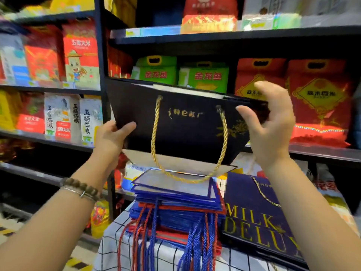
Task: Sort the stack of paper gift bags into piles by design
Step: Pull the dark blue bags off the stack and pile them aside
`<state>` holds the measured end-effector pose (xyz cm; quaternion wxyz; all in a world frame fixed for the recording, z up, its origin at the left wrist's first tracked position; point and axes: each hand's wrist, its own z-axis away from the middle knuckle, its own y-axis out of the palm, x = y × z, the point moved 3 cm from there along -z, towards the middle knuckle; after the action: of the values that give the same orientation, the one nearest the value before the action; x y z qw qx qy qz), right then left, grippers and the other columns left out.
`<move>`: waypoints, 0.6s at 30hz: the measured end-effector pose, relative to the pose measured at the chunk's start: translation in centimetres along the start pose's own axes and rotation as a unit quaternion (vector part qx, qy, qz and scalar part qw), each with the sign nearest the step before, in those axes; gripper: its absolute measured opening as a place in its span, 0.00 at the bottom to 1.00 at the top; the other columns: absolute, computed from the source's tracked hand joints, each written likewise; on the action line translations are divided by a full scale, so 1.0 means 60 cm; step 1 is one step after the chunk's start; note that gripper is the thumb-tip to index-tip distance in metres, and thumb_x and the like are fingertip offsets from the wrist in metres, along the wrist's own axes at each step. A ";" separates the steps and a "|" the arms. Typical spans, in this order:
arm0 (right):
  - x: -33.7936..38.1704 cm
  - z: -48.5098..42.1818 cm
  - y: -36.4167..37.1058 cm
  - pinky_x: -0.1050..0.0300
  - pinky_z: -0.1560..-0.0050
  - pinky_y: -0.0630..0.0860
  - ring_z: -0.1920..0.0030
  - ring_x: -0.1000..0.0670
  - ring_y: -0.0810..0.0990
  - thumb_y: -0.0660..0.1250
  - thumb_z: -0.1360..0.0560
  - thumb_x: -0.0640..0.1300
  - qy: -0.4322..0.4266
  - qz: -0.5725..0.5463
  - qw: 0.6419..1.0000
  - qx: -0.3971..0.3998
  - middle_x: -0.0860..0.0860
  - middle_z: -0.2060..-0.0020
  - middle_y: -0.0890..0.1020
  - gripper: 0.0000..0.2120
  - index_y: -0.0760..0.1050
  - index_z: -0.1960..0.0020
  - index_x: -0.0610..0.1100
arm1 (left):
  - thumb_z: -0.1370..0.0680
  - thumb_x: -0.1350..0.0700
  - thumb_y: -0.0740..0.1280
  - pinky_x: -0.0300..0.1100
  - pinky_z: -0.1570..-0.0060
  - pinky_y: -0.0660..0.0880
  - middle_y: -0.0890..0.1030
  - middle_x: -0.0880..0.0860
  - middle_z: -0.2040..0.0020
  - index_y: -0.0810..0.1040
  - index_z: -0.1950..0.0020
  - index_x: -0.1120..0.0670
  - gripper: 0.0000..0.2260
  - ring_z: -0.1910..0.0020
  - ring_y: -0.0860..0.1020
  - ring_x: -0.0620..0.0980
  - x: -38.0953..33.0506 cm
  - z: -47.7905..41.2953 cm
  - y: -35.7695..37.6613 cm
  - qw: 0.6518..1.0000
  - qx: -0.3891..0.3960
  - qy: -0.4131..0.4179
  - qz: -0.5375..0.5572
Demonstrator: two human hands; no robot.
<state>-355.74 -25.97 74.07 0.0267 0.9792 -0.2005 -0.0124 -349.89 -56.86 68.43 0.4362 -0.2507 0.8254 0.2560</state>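
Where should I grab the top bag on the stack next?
Pinch the top bag at its near edge, coming from your side. It lies flat on the stack with that edge bare, while the dark bag and its gold handle hang over its far part.

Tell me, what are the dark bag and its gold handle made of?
The dark bag looks like stiff matte paper or card: it is folded flat with crisp edges and a pale grey flap underneath. Its gold handle looks like shiny twisted cord; the spiral strands show, though the fibre is unclear.
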 end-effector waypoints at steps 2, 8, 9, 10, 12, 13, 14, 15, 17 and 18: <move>-0.013 0.004 0.004 0.58 0.34 0.66 0.34 0.54 0.67 0.65 0.29 0.62 0.166 -0.120 0.979 -0.002 0.49 0.34 0.66 0.35 0.60 0.29 0.45 | 0.23 0.61 0.66 0.35 0.61 0.77 0.81 0.46 0.60 0.78 0.54 0.53 0.03 0.61 0.80 0.43 -0.044 -0.008 0.005 1.000 -0.014 0.019 0.021; -0.033 0.083 0.050 0.57 0.43 0.75 0.42 0.56 0.76 0.72 0.37 0.54 0.373 -0.257 0.876 0.162 0.52 0.41 0.76 0.36 0.65 0.32 0.45 | 0.22 0.50 0.65 0.38 0.67 0.71 0.79 0.48 0.52 0.76 0.46 0.53 0.09 0.55 0.78 0.48 -0.122 -0.036 -0.013 0.999 -0.002 -0.009 -0.045; -0.032 0.090 0.053 0.55 0.48 0.78 0.48 0.55 0.79 0.75 0.35 0.48 0.391 -0.240 0.875 0.156 0.51 0.47 0.79 0.27 0.71 0.39 0.45 | 0.23 0.48 0.65 0.39 0.67 0.71 0.79 0.48 0.54 0.76 0.49 0.53 0.09 0.57 0.78 0.48 -0.128 -0.038 -0.015 0.998 0.007 -0.014 -0.064; -0.032 0.094 0.054 0.53 0.51 0.78 0.54 0.55 0.80 0.75 0.34 0.43 0.403 -0.221 0.878 0.138 0.53 0.53 0.80 0.19 0.73 0.46 0.46 | 0.23 0.47 0.65 0.39 0.67 0.71 0.79 0.49 0.56 0.76 0.53 0.52 0.09 0.60 0.78 0.48 -0.131 -0.036 -0.017 0.996 0.013 -0.025 -0.079; -0.036 0.096 0.053 0.55 0.55 0.77 0.58 0.54 0.79 0.73 0.32 0.39 0.417 -0.189 0.884 0.096 0.54 0.58 0.80 0.12 0.75 0.51 0.45 | 0.22 0.44 0.63 0.41 0.67 0.73 0.78 0.49 0.58 0.74 0.57 0.51 0.11 0.64 0.78 0.46 -0.131 -0.032 -0.019 0.996 0.019 -0.053 -0.076; -0.042 0.098 0.053 0.57 0.57 0.75 0.58 0.53 0.79 0.73 0.31 0.39 0.426 -0.180 0.882 0.086 0.53 0.58 0.80 0.11 0.75 0.51 0.44 | 0.22 0.43 0.63 0.40 0.66 0.74 0.78 0.49 0.58 0.74 0.55 0.50 0.11 0.66 0.78 0.45 -0.128 -0.030 -0.017 0.995 0.021 -0.060 -0.072; -0.043 0.097 0.053 0.58 0.59 0.74 0.58 0.53 0.78 0.72 0.31 0.39 0.437 -0.182 0.877 0.083 0.52 0.58 0.81 0.11 0.76 0.50 0.43 | 0.22 0.44 0.63 0.39 0.65 0.73 0.79 0.48 0.57 0.75 0.50 0.51 0.11 0.65 0.78 0.44 -0.123 -0.023 -0.015 0.994 0.029 -0.054 -0.090; -0.049 0.099 0.055 0.60 0.60 0.73 0.59 0.53 0.78 0.72 0.31 0.39 0.450 -0.182 0.870 0.085 0.50 0.57 0.81 0.11 0.76 0.49 0.41 | 0.23 0.46 0.65 0.38 0.63 0.73 0.79 0.47 0.56 0.76 0.46 0.52 0.12 0.63 0.78 0.43 -0.116 -0.014 -0.010 0.990 0.051 -0.035 -0.130; -0.058 0.108 0.053 0.65 0.64 0.72 0.59 0.54 0.78 0.72 0.30 0.39 0.478 -0.170 0.856 0.104 0.48 0.54 0.82 0.14 0.76 0.46 0.39 | 0.26 0.54 0.71 0.35 0.61 0.72 0.79 0.48 0.50 0.73 0.37 0.53 0.19 0.55 0.78 0.45 -0.092 0.007 0.004 0.973 0.097 0.007 -0.211; -0.062 0.114 0.049 0.67 0.66 0.72 0.59 0.55 0.79 0.72 0.30 0.40 0.483 -0.158 0.854 0.114 0.50 0.53 0.82 0.15 0.76 0.46 0.40 | 0.28 0.57 0.73 0.33 0.60 0.73 0.78 0.48 0.45 0.70 0.33 0.53 0.25 0.50 0.78 0.48 -0.076 0.017 0.013 0.963 0.110 0.018 -0.247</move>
<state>-360.56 -27.54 67.46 0.0065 0.8766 -0.0048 0.4812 -347.50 -54.75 71.96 0.4958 -0.4022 0.7685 0.0433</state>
